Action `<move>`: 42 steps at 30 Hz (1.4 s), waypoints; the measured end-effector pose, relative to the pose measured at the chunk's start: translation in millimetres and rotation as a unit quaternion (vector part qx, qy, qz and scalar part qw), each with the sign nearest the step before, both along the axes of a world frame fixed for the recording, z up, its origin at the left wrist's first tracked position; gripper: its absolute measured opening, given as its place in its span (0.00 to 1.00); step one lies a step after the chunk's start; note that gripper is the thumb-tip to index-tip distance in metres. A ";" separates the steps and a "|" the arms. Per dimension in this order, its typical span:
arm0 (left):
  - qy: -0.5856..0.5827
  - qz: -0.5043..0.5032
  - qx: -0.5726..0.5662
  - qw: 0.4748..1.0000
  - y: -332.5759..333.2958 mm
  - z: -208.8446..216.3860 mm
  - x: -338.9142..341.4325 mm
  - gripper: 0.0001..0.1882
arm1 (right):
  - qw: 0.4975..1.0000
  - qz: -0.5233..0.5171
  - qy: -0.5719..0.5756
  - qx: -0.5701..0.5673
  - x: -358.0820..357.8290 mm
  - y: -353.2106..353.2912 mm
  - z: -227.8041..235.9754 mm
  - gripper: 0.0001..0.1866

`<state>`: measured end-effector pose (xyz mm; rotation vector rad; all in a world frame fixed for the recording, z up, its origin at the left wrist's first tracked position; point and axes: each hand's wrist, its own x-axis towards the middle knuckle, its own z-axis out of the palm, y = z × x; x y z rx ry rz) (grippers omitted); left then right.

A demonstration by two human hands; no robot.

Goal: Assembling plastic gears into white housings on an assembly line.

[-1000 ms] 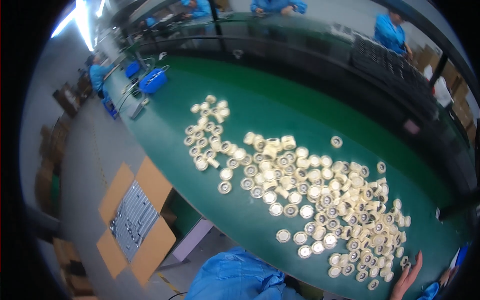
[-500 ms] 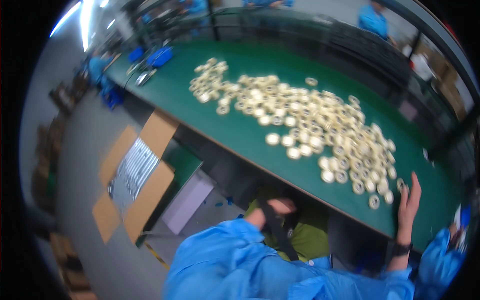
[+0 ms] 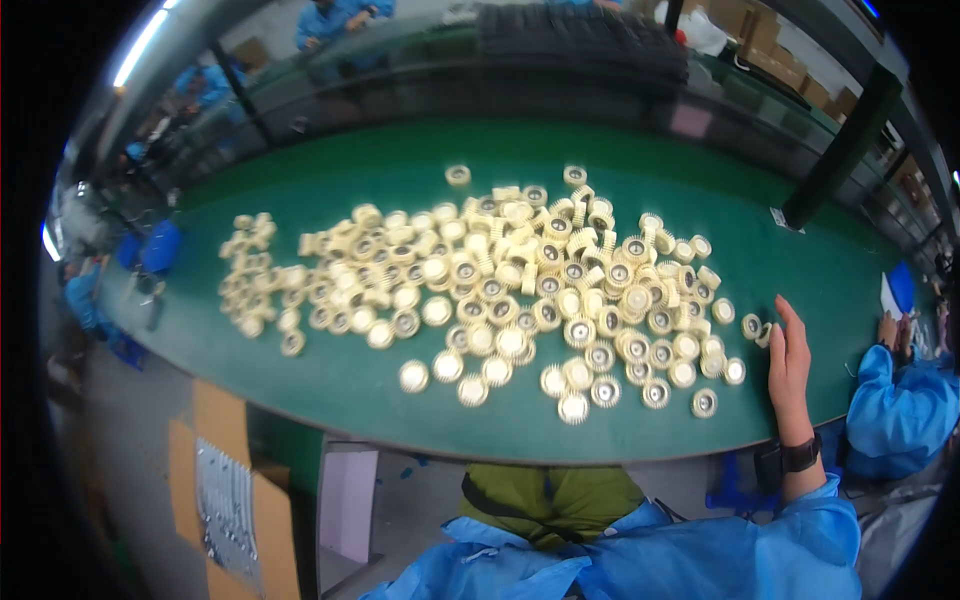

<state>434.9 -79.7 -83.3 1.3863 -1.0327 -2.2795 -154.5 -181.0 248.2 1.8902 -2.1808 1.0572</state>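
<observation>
My right hand (image 3: 789, 365) rests edge-down on the green table at the right side of the heap, fingers stretched out. Right beside its fingers lies a small cream-coloured ribbed wheel (image 3: 765, 335), apparently touching them, with another ribbed wheel (image 3: 752, 326) just to the left. A dark band is around my right wrist. Spread over the middle of the table is a large loose heap of cream ribbed wheels (image 3: 550, 284); some show dark metal centres, others plain faces. My left hand is out of sight, and only blue sleeve cloth shows low in the picture.
The green table (image 3: 330, 400) has its front edge before my lap. An open carton (image 3: 275, 520) with silvery contents stands at lower left, beside a pale box (image 3: 348, 500). A co-worker's blue sleeve (image 3: 900, 410) is close on the right. A dark post (image 3: 840, 150) rises behind.
My view has swung round to face the table squarely. My left hand, earlier by my lap at a dark strap, has left the view. My right hand stays beside the wheels.
</observation>
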 end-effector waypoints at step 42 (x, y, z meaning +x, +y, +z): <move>-0.177 0.077 -0.547 0.815 -83.8 352.9 -168.3 0.09 | 0.854 0.159 -0.492 -0.063 -1.2 19.9 0.2 0.18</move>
